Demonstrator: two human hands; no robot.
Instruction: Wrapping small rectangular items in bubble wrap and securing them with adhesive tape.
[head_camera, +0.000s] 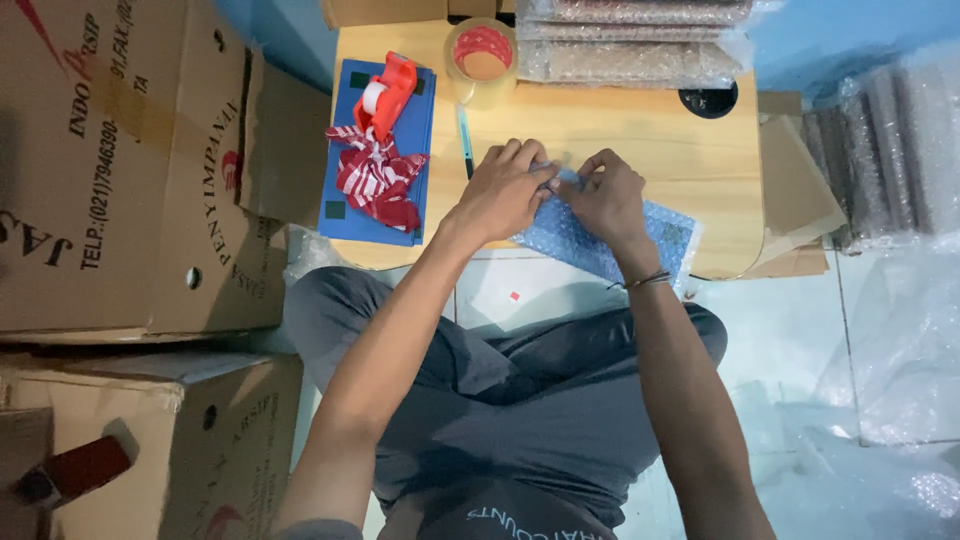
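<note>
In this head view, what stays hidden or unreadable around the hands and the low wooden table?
- Blue bubble-wrapped parcel: its contents, covered by wrap; its top edge, by the left hand and right hand.
- Fingertips: curled together, grip unclear.
- Stack of bubble-wrap sheets: cut off by the top edge.
- Brown cardboard boxes: cut off at left.

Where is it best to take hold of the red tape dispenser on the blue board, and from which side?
Probably by its red handle end, coming from above: the tape dispenser lies on the blue board, with the red-and-white cloth crowding its near end.
</note>
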